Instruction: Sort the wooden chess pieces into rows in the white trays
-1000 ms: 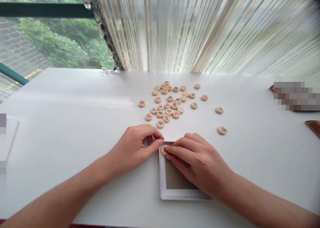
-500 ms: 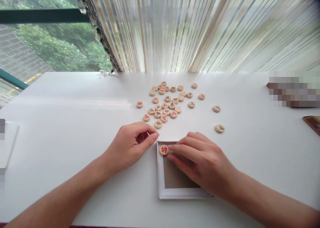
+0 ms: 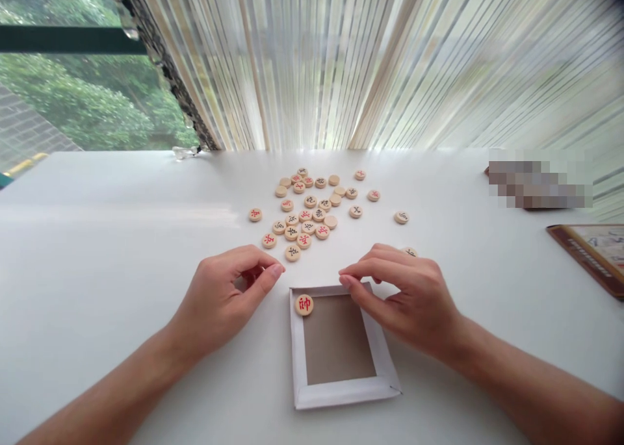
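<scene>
Centrally, on a white bench (image 3: pixel 121 289), a shallow white-walled tray (image 3: pixel 298 360) with a brownish floor lies open side up, directly before the person, within easy reach of both hands. One round wooden disc (image 3: pixel 304 305) sits face up in its far-left corner, the red character upright for the person; the corner's two sides probably help keep it from sliding. Whether it rests on the floor or the inner edge is unclear.

The left hand (image 3: pixel 229 299) is left of the tray, thumb and forefinger tips together, nothing visible in the grip. The right hand (image 3: pixel 409 295) overlaps the far-right corner from this view, its grip also closed at the tips with nothing seen inside; contact with the tray cannot be judged. The disc lies between the hands, nearer the left fingertips, slightly closer to the person than either grip, and touched by neither.

Beyond, loose discs (image 3: pixel 291 233) are scattered, red-marked, black-marked and blank-topped, perhaps spread so most faces can be read.
</scene>
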Motion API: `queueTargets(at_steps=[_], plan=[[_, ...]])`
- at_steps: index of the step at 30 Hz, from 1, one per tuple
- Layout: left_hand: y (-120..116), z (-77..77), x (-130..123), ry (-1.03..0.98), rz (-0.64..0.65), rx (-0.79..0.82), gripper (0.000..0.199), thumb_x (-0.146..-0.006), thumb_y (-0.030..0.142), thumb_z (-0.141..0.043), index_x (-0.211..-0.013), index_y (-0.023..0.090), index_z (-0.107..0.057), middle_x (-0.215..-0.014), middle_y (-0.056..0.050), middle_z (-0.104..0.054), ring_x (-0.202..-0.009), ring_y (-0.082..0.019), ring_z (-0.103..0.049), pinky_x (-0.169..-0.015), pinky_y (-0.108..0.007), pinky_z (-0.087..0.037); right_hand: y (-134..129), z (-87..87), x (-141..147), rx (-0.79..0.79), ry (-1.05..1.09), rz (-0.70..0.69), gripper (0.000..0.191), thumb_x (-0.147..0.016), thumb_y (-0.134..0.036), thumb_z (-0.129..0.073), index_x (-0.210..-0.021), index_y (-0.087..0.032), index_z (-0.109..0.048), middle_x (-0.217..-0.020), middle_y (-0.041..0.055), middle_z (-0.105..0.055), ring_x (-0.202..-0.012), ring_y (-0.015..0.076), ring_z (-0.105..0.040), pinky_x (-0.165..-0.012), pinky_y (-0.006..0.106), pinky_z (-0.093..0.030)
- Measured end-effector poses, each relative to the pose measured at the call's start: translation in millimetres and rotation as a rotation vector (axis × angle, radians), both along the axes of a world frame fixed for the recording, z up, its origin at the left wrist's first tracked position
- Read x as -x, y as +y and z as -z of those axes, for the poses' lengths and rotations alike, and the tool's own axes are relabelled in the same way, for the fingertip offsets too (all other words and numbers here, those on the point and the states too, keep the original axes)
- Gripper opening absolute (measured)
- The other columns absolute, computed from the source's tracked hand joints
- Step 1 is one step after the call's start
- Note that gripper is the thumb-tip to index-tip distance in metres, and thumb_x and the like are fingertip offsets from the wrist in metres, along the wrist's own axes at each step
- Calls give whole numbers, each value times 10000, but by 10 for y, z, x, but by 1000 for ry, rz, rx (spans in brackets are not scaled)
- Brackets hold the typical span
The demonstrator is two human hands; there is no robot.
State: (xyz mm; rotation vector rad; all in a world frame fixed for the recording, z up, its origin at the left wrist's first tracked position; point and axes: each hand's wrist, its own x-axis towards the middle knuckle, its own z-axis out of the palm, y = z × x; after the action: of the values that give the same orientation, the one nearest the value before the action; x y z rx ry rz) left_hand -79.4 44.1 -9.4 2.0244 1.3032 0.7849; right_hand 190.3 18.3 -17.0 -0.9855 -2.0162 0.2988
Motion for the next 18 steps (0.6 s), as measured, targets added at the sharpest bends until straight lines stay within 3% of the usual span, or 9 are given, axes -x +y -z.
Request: queueTargets(at_steps=[18], plan=[[-8, -12, -14, 44, 38, -78, 220, -988, 309, -646, -841, 187, -754, -796, -22, -748, -734, -155, -669, -659, -249, -496, -39, -37, 13, 53, -57, 10, 155, -948, -96, -690, -858, -213, -739, -668, -4, -691, -619, 148, -633, -563, 281, -479]])
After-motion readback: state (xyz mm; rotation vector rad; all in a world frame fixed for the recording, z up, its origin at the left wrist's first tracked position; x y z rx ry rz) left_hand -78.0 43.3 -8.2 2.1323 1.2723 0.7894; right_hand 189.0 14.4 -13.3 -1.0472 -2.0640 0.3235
